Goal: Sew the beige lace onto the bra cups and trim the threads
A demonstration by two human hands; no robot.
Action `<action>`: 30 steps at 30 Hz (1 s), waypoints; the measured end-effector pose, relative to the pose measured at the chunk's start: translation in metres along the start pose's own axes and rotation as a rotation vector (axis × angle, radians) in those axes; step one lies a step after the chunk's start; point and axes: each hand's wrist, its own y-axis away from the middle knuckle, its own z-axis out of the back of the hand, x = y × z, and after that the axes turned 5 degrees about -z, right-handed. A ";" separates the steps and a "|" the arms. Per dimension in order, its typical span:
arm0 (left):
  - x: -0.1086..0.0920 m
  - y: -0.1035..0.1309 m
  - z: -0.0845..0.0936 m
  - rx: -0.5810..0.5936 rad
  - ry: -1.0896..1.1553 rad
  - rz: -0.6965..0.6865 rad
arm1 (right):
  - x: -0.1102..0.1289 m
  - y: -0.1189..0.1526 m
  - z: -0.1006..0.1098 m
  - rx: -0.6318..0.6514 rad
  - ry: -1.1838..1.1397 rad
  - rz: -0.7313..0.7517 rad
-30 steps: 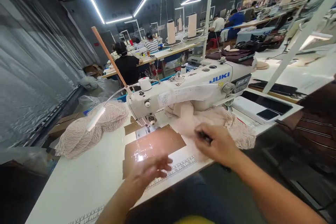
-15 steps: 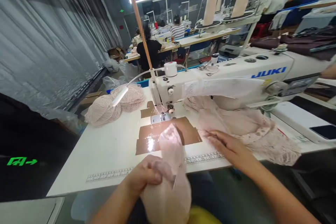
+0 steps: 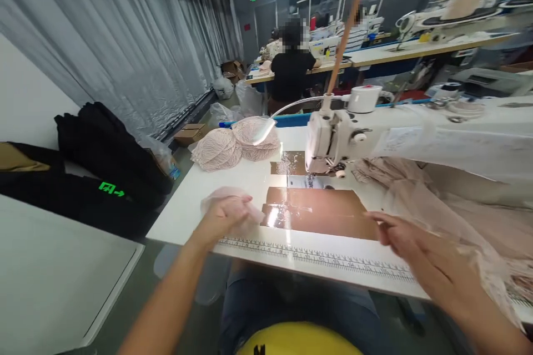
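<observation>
My left hand (image 3: 225, 219) is closed on a thin pale pink fabric piece (image 3: 216, 197) over the left part of the white sewing table (image 3: 179, 205). At the right end of the brown plate (image 3: 320, 208), my right hand (image 3: 412, 244) has its fingers held close together; whether anything is between them cannot be made out. Loose pink lace fabric (image 3: 445, 211) lies beside and partly behind that hand. The sewing machine head (image 3: 328, 141) stands behind the brown plate, its needle area bare of fabric.
Two rounded pink lace bundles (image 3: 216, 150) lie at the table's back left under a small lamp (image 3: 264, 132). A printed ruler strip (image 3: 308, 255) runs along the front edge. A person in black (image 3: 291, 72) sits farther back.
The view has swung left. My left hand has carried the pink piece from the front edge onto the table's left side. My right hand remains near the brown plate's right end.
</observation>
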 end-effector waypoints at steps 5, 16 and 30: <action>0.006 0.003 -0.014 0.327 0.127 0.077 | 0.062 -0.018 -0.041 0.454 -0.241 0.047; 0.001 0.008 -0.014 0.496 0.034 -0.013 | 0.105 -0.039 -0.096 0.886 -0.787 -0.031; 0.008 0.013 -0.017 0.174 -0.192 -0.208 | 0.061 -0.046 -0.073 0.447 -0.374 -0.019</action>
